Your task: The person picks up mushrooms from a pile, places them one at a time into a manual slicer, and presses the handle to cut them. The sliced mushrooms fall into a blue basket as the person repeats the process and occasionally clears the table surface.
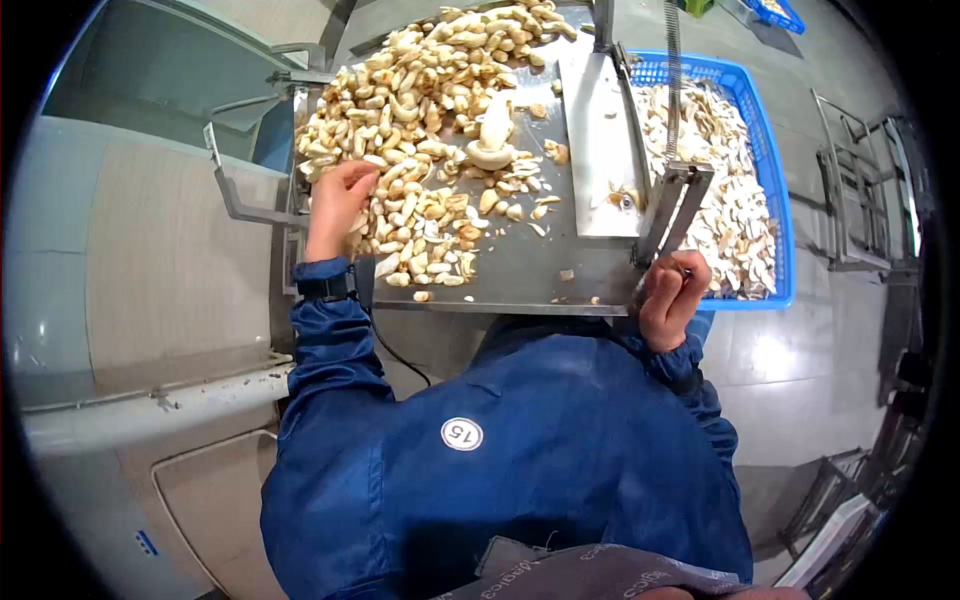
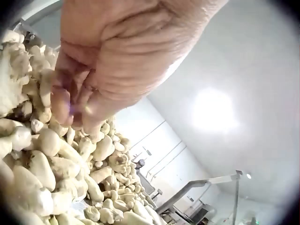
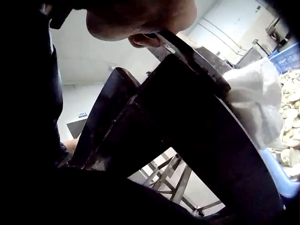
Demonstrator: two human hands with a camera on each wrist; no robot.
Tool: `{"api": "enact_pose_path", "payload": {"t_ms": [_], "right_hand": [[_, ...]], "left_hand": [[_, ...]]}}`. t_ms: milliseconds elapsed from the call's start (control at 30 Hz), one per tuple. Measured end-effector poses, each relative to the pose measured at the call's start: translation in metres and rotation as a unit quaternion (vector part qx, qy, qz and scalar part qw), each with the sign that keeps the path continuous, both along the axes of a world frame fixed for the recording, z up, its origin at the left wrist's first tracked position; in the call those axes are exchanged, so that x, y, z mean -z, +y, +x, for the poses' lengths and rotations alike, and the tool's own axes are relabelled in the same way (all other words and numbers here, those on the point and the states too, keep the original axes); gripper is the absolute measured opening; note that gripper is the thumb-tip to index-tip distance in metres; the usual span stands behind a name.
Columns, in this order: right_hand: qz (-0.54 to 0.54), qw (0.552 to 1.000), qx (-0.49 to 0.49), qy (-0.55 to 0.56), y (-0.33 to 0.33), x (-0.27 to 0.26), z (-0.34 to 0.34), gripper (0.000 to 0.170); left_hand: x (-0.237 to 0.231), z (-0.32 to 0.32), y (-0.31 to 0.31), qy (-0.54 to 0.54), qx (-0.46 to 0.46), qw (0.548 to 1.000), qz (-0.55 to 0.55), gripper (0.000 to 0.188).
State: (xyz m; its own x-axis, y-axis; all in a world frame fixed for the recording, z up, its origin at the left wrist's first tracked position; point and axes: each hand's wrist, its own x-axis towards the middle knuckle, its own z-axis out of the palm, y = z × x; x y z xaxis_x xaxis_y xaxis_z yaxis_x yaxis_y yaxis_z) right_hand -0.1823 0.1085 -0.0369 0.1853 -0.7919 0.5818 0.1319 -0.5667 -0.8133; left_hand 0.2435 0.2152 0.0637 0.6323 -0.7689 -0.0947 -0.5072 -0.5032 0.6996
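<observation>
My left hand (image 1: 340, 205) is at the left edge of a heap of pale, thick-stemmed mushrooms (image 1: 395, 110). Its fingers bend toward the thumb, the fingertips right at the mushrooms (image 2: 42, 168); I cannot tell whether one is between them. At the front right corner of the metal table (image 1: 540, 280), my right hand (image 1: 672, 300) grips the handle end of a lever cutter (image 1: 675, 210). The right wrist view shows that hand (image 3: 140, 18) above the dark cutter arm (image 3: 187, 112). One large mushroom (image 1: 493, 130) lies apart, nearer the cutter's white board (image 1: 597, 140).
A blue basket (image 1: 775, 200) of sliced mushrooms (image 1: 730, 190) stands right of the cutter. A long spring (image 1: 672, 60) rises above the cutter arm. Metal brackets (image 1: 225, 170) stick out at the table's left side. Small scraps (image 1: 567, 274) lie along the front.
</observation>
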Motion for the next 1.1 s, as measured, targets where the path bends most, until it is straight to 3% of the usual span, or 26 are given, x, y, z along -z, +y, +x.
{"api": "enact_pose_path", "payload": {"t_ms": [67,100,200,300,400,467,533,600,667,767,800,833,933,967,1000,1067,1100], "right_hand": [[0.018,1.000,-0.007,-0.010,0.002,0.003,0.000,0.025],[0.024,1.000,-0.005,-0.008,0.003,0.002,0.001,0.025],[0.031,1.000,0.002,-0.001,0.004,-0.001,0.000,0.024],[0.031,0.999,0.003,-0.012,0.004,0.001,0.002,0.024],[0.015,1.000,-0.003,0.002,0.002,-0.002,0.000,0.023],[0.005,1.000,0.007,0.009,0.002,-0.001,-0.001,0.022],[-0.002,1.000,0.011,0.008,0.001,0.000,0.000,0.022],[0.008,1.000,0.011,0.011,0.003,-0.001,-0.001,0.021],[0.001,1.000,0.012,0.022,0.001,0.001,-0.003,0.021],[0.023,1.000,0.001,0.011,0.003,-0.001,-0.002,0.019],[0.016,1.000,0.014,0.010,0.002,0.005,-0.002,0.019],[0.021,1.000,0.011,0.015,0.002,0.001,-0.002,0.019],[0.025,0.999,0.014,0.035,0.004,0.001,-0.005,0.021],[0.024,0.999,0.011,0.040,0.004,0.001,-0.007,0.022],[0.024,0.999,0.007,0.044,0.004,0.000,-0.008,0.022],[0.013,0.999,0.007,0.038,0.002,0.002,-0.007,0.022],[0.011,0.999,0.002,0.033,0.003,0.000,-0.006,0.022]], "left_hand": [[0.034,0.019,-0.005,-0.081,0.097,0.987,-0.102,0.023],[0.022,0.002,-0.016,-0.124,0.072,0.988,-0.050,0.024],[0.022,-0.023,-0.050,-0.238,0.161,0.957,-0.042,0.022],[0.039,-0.028,-0.078,-0.397,0.238,0.886,0.036,0.024],[0.042,-0.027,-0.093,-0.386,0.217,0.892,0.085,0.019],[0.034,-0.027,-0.095,-0.311,0.208,0.927,-0.031,0.023],[0.022,-0.043,-0.101,-0.156,0.137,0.976,-0.060,0.027],[0.031,-0.056,-0.121,0.095,0.157,0.974,-0.132,0.036],[0.018,-0.101,-0.142,0.224,0.162,0.953,-0.128,0.036],[0.028,-0.161,-0.187,0.301,0.179,0.930,-0.115,0.034],[0.047,-0.174,-0.209,0.320,0.184,0.924,-0.104,0.034],[0.073,-0.186,-0.228,0.332,0.171,0.914,-0.161,0.033],[0.086,-0.209,-0.240,0.174,0.187,0.941,-0.221,0.029],[0.090,-0.210,-0.243,0.154,0.187,0.951,-0.192,0.030],[0.075,-0.214,-0.233,0.199,0.168,0.949,-0.177,0.028],[0.092,-0.212,-0.231,0.280,0.161,0.916,-0.240,0.023],[0.093,-0.213,-0.228,0.263,0.167,0.919,-0.241,0.022]]}}
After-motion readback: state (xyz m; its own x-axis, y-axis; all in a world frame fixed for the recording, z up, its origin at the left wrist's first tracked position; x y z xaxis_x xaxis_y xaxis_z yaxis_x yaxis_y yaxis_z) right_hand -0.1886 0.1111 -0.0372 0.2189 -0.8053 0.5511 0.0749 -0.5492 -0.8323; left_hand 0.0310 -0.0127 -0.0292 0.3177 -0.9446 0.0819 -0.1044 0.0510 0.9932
